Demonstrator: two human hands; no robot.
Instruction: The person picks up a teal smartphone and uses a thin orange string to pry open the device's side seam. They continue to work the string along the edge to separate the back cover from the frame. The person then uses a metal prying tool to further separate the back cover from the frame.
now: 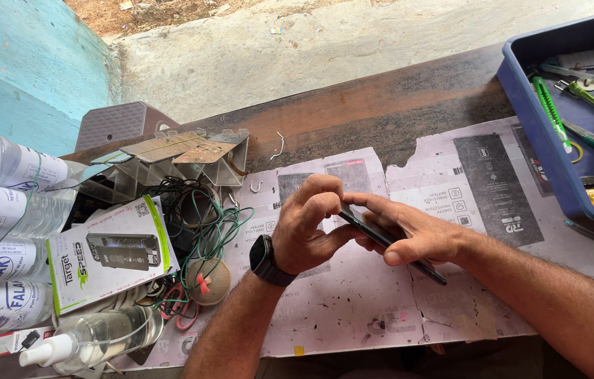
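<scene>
A thin black phone [388,242] is held on edge above the pale paper mat [353,309], pinched at its upper end by the curled left hand [307,228] and steadied from behind by the half-closed right hand [416,238]; it is best kept low over the mat, gripped by its edges. Tangled wires [205,224] and plastic bottles [2,231] are crowded at the left, and a blue tool tray [542,133] is set well apart at the right.

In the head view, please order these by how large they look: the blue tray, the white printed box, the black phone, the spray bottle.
1. blue tray, although cropped
2. white printed box
3. spray bottle
4. black phone, seen edge-on and mostly hidden by both hands, so its true size is uncertain
</scene>
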